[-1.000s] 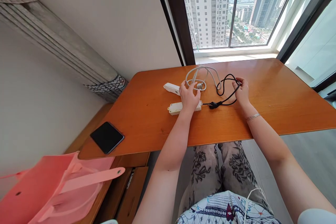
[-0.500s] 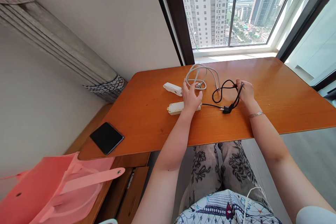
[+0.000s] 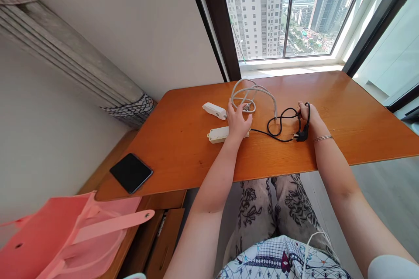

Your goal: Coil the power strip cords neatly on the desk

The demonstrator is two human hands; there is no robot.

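Note:
Two small white power strips lie on the left part of the table: the upper power strip [image 3: 214, 110] and, just below it, the lower power strip [image 3: 218, 135]. My left hand [image 3: 238, 121], thumb and fingers spread, rests over the right end of the lower strip and hides part of it. By its fingertips lies a loosely coiled white cable [image 3: 268, 92]. A black cord [image 3: 278, 133] leaves the lower strip and loops toward my right hand [image 3: 310, 117], whose fingers are closed round it. Its black plug [image 3: 301, 134] hangs beside that hand, prongs pointing left.
The brown wooden table [image 3: 186, 152] reaches to the window [image 3: 262, 24]. A black tablet [image 3: 131, 173] lies at its left front edge. Beside that corner is a pink bag [image 3: 62, 226] with a strap, next to wooden drawers [image 3: 165, 244]. A tied curtain [image 3: 98, 69] hangs at left.
My right hand has moved slightly right, drawing the black cord and plug with it. The white cable's end has shifted right too. My left hand stays in place.

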